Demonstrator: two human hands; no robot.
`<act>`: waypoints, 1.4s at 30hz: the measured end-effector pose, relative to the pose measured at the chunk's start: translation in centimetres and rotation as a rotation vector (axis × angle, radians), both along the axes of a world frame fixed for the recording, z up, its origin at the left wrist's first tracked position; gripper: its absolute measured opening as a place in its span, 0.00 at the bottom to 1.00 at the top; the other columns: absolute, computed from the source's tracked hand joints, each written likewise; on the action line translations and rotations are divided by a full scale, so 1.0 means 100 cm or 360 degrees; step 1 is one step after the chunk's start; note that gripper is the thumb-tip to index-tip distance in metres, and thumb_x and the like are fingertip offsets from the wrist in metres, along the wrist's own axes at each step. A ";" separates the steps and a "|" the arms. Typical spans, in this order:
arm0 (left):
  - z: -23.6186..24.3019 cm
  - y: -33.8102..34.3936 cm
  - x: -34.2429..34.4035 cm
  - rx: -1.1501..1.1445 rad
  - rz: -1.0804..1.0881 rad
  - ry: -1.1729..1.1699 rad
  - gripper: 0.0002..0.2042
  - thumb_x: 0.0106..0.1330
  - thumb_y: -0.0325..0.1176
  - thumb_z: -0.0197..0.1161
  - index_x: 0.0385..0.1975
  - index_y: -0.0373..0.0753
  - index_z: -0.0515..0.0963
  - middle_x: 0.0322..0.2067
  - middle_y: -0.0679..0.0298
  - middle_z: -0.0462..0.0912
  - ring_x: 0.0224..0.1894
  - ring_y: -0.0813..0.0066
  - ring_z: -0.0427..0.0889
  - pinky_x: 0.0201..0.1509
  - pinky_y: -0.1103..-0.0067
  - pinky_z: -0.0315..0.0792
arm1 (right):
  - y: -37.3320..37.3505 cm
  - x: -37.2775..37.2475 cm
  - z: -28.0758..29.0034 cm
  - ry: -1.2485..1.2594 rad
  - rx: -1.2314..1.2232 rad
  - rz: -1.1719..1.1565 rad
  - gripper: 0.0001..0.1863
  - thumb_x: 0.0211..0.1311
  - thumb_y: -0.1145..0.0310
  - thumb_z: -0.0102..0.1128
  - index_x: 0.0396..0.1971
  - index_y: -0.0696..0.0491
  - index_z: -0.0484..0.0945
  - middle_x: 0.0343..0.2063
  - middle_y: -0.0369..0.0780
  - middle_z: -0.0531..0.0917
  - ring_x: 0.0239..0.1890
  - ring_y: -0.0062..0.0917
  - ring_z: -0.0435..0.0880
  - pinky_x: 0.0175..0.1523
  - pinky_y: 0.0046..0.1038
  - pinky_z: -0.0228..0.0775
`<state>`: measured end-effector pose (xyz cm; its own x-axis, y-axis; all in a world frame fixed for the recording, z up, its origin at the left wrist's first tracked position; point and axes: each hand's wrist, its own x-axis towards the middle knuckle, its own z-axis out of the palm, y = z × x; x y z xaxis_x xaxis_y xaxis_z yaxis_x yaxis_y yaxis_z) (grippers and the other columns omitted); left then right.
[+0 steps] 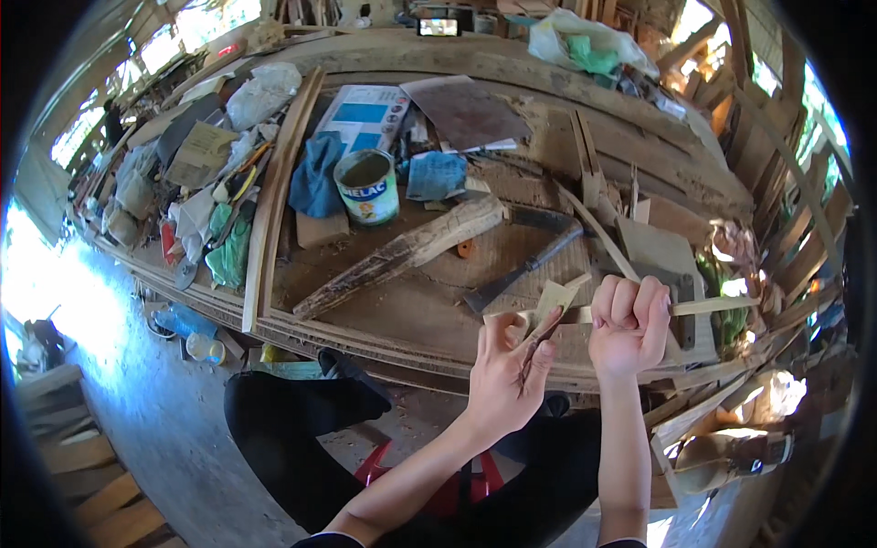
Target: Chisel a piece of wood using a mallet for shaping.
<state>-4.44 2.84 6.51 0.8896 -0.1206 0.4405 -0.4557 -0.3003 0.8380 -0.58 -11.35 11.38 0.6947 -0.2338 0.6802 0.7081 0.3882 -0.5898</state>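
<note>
Near the bench's front edge, my right hand (pixel 630 324) is closed in a fist around a thin pale wooden strip (pixel 717 306), whose far end sticks out to the right. My left hand (pixel 507 379) is closed at the strip's other end, thumb and fingers pinching a folded tan sheet (pixel 555 297) that looks like sandpaper against the wood. A brownish fold of it shows by the thumb; the fingers hide where it meets the strip. Just beyond my hands lies a dark angled metal tool (pixel 548 251), beside a rough, bark-edged piece of wood (pixel 402 256).
A tin can (pixel 367 187) stands on the wooden bench (pixel 365 306) between a blue cloth (pixel 317 173) and a crumpled blue packet (pixel 437 175). Long wooden battens (pixel 279 205) border a cluttered heap of bags at left. Wood offcuts (pixel 658 251) crowd the right side.
</note>
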 end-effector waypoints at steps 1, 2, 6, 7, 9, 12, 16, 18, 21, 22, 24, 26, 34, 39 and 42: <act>0.002 0.001 0.001 -0.0066 -0.0015 0.0101 0.19 0.67 0.39 0.60 0.58 0.48 0.76 0.36 0.57 0.71 0.34 0.66 0.72 0.35 0.71 0.69 | -0.001 0.003 0.003 0.0079 -0.0042 0.0044 0.22 0.74 0.57 0.37 0.16 0.47 0.54 0.10 0.31 0.52 0.15 0.20 0.53 0.22 0.25 0.48; 0.008 0.002 0.003 -0.0247 -0.0031 0.0173 0.15 0.69 0.42 0.59 0.38 0.33 0.82 0.32 0.58 0.72 0.26 0.70 0.69 0.29 0.76 0.64 | 0.002 0.005 0.006 0.0157 -0.0085 0.0090 0.23 0.72 0.57 0.41 0.15 0.48 0.53 0.11 0.31 0.52 0.16 0.20 0.55 0.22 0.25 0.48; 0.018 0.016 0.010 -0.0510 -0.0025 0.0459 0.19 0.67 0.41 0.63 0.22 0.30 0.77 0.26 0.65 0.70 0.24 0.83 0.66 0.26 0.82 0.60 | 0.031 0.008 0.012 0.0048 -0.0219 0.0231 0.23 0.69 0.58 0.49 0.15 0.49 0.54 0.11 0.32 0.53 0.17 0.22 0.56 0.24 0.26 0.48; 0.014 0.019 0.012 -0.0524 -0.0011 0.0439 0.19 0.67 0.41 0.63 0.22 0.30 0.77 0.26 0.65 0.70 0.24 0.83 0.66 0.26 0.82 0.60 | 0.038 0.006 0.010 0.0031 -0.0233 0.0248 0.23 0.69 0.58 0.49 0.15 0.49 0.54 0.11 0.32 0.53 0.17 0.22 0.56 0.24 0.26 0.48; -0.004 0.025 0.015 -0.0820 0.0003 0.0357 0.17 0.69 0.38 0.62 0.22 0.30 0.77 0.24 0.67 0.69 0.25 0.85 0.65 0.26 0.83 0.59 | 0.056 0.005 0.004 0.0061 -0.0131 0.0288 0.22 0.66 0.62 0.54 0.16 0.50 0.57 0.10 0.33 0.57 0.17 0.21 0.56 0.23 0.27 0.48; -0.001 0.028 0.016 -0.1171 -0.0047 0.0507 0.16 0.69 0.37 0.61 0.23 0.30 0.77 0.21 0.68 0.67 0.24 0.84 0.64 0.26 0.82 0.58 | 0.075 -0.005 0.005 -0.0045 -0.0271 0.0232 0.20 0.64 0.65 0.56 0.15 0.53 0.61 0.10 0.33 0.60 0.13 0.19 0.56 0.21 0.27 0.46; 0.010 0.029 0.021 -0.0859 -0.0111 0.0343 0.15 0.68 0.35 0.63 0.23 0.30 0.78 0.20 0.68 0.67 0.25 0.83 0.64 0.26 0.80 0.57 | 0.071 -0.018 -0.006 -0.0117 -0.0208 0.0107 0.20 0.63 0.66 0.56 0.14 0.55 0.62 0.09 0.34 0.60 0.12 0.20 0.55 0.20 0.27 0.43; 0.006 0.031 0.020 -0.0715 -0.0090 0.0353 0.14 0.68 0.35 0.63 0.24 0.30 0.79 0.20 0.68 0.68 0.25 0.83 0.64 0.27 0.80 0.59 | 0.065 -0.018 -0.011 -0.0146 -0.0209 0.0097 0.18 0.65 0.66 0.53 0.16 0.55 0.63 0.10 0.33 0.58 0.12 0.20 0.55 0.21 0.26 0.44; -0.003 0.018 0.018 -0.0775 -0.0164 0.0363 0.13 0.68 0.34 0.62 0.27 0.29 0.80 0.19 0.66 0.70 0.24 0.80 0.65 0.30 0.79 0.62 | 0.054 -0.018 -0.022 -0.0029 0.0048 -0.0019 0.18 0.66 0.66 0.53 0.16 0.53 0.62 0.11 0.32 0.55 0.13 0.20 0.55 0.21 0.26 0.44; -0.007 0.009 0.015 -0.0967 -0.0221 0.0364 0.12 0.68 0.33 0.62 0.29 0.29 0.81 0.18 0.65 0.72 0.24 0.79 0.66 0.32 0.79 0.64 | 0.039 -0.015 -0.022 -0.0064 -0.0041 0.0106 0.19 0.66 0.64 0.50 0.16 0.49 0.57 0.11 0.31 0.52 0.14 0.19 0.52 0.22 0.27 0.43; -0.013 -0.014 0.020 -0.0816 -0.0221 0.0239 0.11 0.67 0.35 0.61 0.39 0.34 0.84 0.19 0.55 0.76 0.25 0.69 0.73 0.29 0.73 0.68 | 0.011 -0.010 -0.022 -0.0011 0.0047 0.0162 0.20 0.67 0.63 0.48 0.15 0.48 0.55 0.11 0.31 0.52 0.14 0.19 0.51 0.22 0.27 0.43; -0.017 -0.027 0.018 -0.0654 -0.0258 0.0293 0.13 0.68 0.38 0.59 0.42 0.36 0.83 0.20 0.53 0.77 0.25 0.65 0.76 0.30 0.71 0.70 | -0.004 -0.010 -0.026 0.0048 0.0170 0.0211 0.20 0.67 0.62 0.44 0.15 0.46 0.53 0.10 0.31 0.53 0.14 0.18 0.49 0.23 0.26 0.42; 0.001 -0.013 0.007 -0.0418 0.0020 0.0220 0.10 0.69 0.32 0.55 0.44 0.39 0.81 0.22 0.52 0.75 0.22 0.54 0.78 0.26 0.68 0.71 | 0.026 -0.021 -0.021 -0.0077 -0.0015 0.0167 0.20 0.68 0.62 0.43 0.14 0.46 0.54 0.10 0.31 0.53 0.14 0.18 0.47 0.22 0.26 0.40; -0.011 -0.018 -0.010 -0.0406 0.0087 0.0050 0.07 0.66 0.25 0.55 0.35 0.30 0.80 0.22 0.52 0.75 0.20 0.57 0.77 0.24 0.71 0.71 | 0.021 -0.014 -0.028 -0.0046 0.0006 0.0066 0.18 0.67 0.65 0.44 0.16 0.47 0.55 0.11 0.32 0.54 0.15 0.18 0.50 0.23 0.26 0.41; -0.006 -0.015 0.002 -0.0384 0.0273 -0.0076 0.06 0.65 0.24 0.56 0.32 0.33 0.80 0.21 0.53 0.76 0.20 0.57 0.78 0.23 0.70 0.71 | 0.033 -0.014 -0.043 -0.0224 -0.0212 -0.0492 0.12 0.63 0.70 0.49 0.20 0.50 0.62 0.12 0.33 0.61 0.17 0.20 0.58 0.22 0.26 0.47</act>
<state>-4.27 1.30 5.93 0.8657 0.1429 0.4798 -0.4558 -0.1714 0.8734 -2.02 -8.02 7.03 0.5023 -0.3209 0.8030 0.8580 0.0695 -0.5089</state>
